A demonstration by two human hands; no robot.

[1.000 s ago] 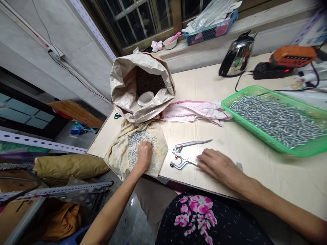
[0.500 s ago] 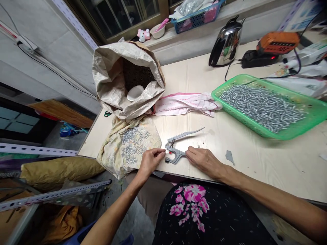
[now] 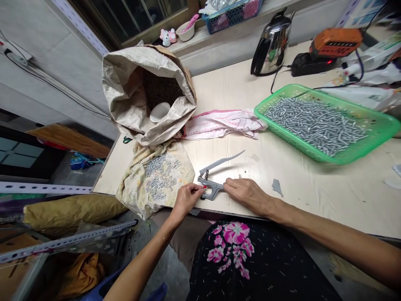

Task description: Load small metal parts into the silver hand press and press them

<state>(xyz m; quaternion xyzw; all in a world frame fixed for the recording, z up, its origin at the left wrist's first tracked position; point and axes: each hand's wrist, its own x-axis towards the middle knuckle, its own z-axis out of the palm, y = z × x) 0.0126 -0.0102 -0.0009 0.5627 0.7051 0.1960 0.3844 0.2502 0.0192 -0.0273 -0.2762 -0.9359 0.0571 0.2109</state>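
Observation:
Grey hand pliers point(image 3: 214, 190) with a spring and a raised upper handle lie at the table's front edge, jaws toward the left. My right hand point(image 3: 247, 194) is closed around their lower handle. At the jaws, beside a small red spot, my left hand point(image 3: 188, 198) pinches something too small to make out. Left of it, many small metal pins point(image 3: 159, 175) are spread on a yellowish cloth point(image 3: 133, 190). A green basket point(image 3: 344, 159) at the right holds a heap of similar metal pieces point(image 3: 316, 125).
An open sack point(image 3: 122, 92) with a white bowl point(image 3: 160, 112) inside stands at the back left. Beside it lies a pink and white towel point(image 3: 222, 124). A kettle point(image 3: 272, 46) and an orange device point(image 3: 336, 42) are at the back right. A grey scrap point(image 3: 277, 187) lies right of my right hand.
My left hand has come closer to the jaws and now overlaps them. My right hand keeps its hold on the lower handle. The whole view has shifted slightly.

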